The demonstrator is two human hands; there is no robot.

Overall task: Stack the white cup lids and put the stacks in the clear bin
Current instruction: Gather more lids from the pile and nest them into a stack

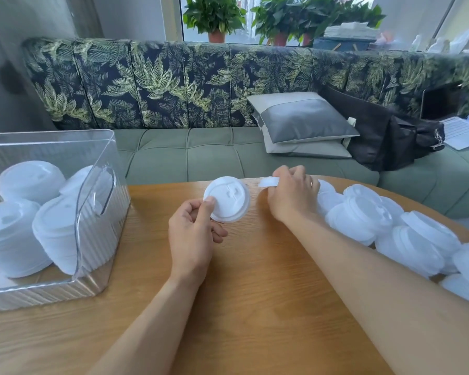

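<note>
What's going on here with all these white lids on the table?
A person is stacking white cup lids at a wooden table. Their left hand pinches a lid top up, and the right hand grips a second lid edge-on beside it. A pile of loose lids lies to the right. The clear bin on the left already holds several stacks.

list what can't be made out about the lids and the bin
Head view:
clear bin: left side cut off by the frame edge.
lid stacks inside: count per stack blurred by the ribbed wall.
loose lids pile: runs past the right edge.
edge-on lid in the right hand: mostly covered by that hand.
</note>
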